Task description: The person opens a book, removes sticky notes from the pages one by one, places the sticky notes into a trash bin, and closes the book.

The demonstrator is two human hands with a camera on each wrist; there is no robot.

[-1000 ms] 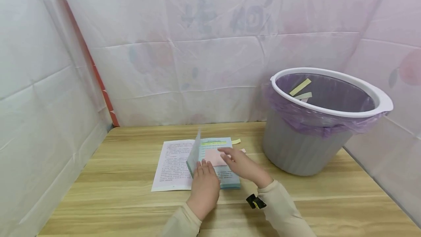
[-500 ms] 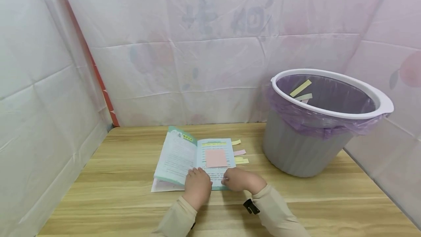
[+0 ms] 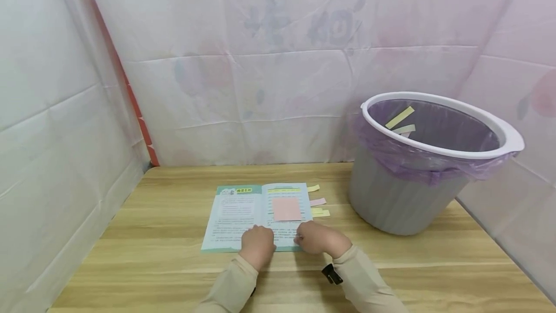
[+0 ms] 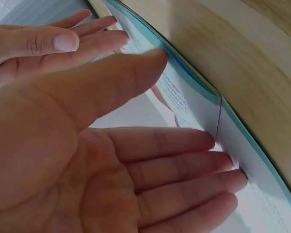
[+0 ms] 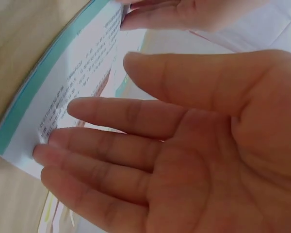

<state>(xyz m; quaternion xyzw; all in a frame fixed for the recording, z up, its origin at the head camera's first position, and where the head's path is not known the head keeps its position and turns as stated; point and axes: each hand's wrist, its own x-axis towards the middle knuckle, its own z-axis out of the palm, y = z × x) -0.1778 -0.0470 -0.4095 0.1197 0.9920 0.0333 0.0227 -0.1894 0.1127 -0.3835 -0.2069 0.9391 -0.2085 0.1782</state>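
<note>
An open book [image 3: 236, 216] with teal-edged pages lies flat on the wooden table. A square pink sticky note [image 3: 286, 209] is on its right page. Yellow tabs [image 3: 320, 212] and a pink tab [image 3: 318, 202] stick out past the right edge. My left hand [image 3: 257, 245] rests on the lower pages near the spine. In the left wrist view its fingers [image 4: 184, 189] reach nearly straight to the paper. At the lower right page my right hand [image 3: 322, 238] touches the paper, its fingers [image 5: 102, 150] extended in the right wrist view. Neither hand grips anything.
A grey bin [image 3: 393, 192] with a white rim and purple liner stands at the right of the table [image 3: 143, 255]. Yellow strips [image 3: 399, 117] lie inside it. Patterned white sheets [image 3: 260, 86] hang around the back and sides.
A page stood upright at the spine, then came down to the left and now lies flat. My right hand moved down from the sticky note to the lower right page.
</note>
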